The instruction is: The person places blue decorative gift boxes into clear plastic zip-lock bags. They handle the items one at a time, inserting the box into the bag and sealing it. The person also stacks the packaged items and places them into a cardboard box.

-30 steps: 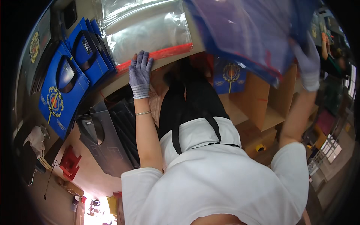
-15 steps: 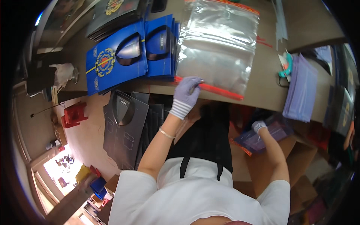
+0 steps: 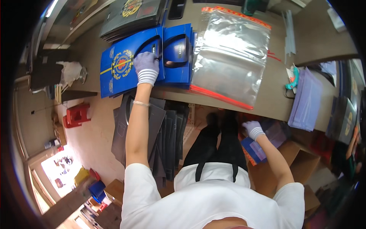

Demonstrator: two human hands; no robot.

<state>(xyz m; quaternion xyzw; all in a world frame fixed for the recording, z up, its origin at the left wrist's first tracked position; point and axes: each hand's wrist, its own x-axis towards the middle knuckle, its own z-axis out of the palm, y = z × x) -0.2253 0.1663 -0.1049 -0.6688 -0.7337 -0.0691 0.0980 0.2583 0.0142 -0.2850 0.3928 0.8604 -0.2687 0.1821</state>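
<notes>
My left hand (image 3: 146, 64), in a lilac glove with a striped cuff, is on the top blue paper bag (image 3: 108, 82) of a stack at the table's left. Its fingers are curled at the dark handle, and their tips are hidden. A second pile of blue paper bags (image 3: 177, 71) lies just to the right. My right hand (image 3: 253, 129), gloved the same way, hangs below the table edge with its fingers loosely apart. Under it a blue bag in a clear sleeve (image 3: 256, 149) with an orange edge rests by an open cardboard box (image 3: 284, 160).
Clear plastic sleeves (image 3: 232, 57) with red edges lie mid-table. Purple sheets (image 3: 306, 99) and a teal tape dispenser (image 3: 292, 78) sit at the right. Black bags (image 3: 131, 19) are stacked behind the blue ones. More dark bags (image 3: 167, 133) stand below the table, left of my legs.
My left hand has left the clear sleeves' red edge and moved left onto the blue bags. My right hand has drawn back left from the sleeved bag by the box.
</notes>
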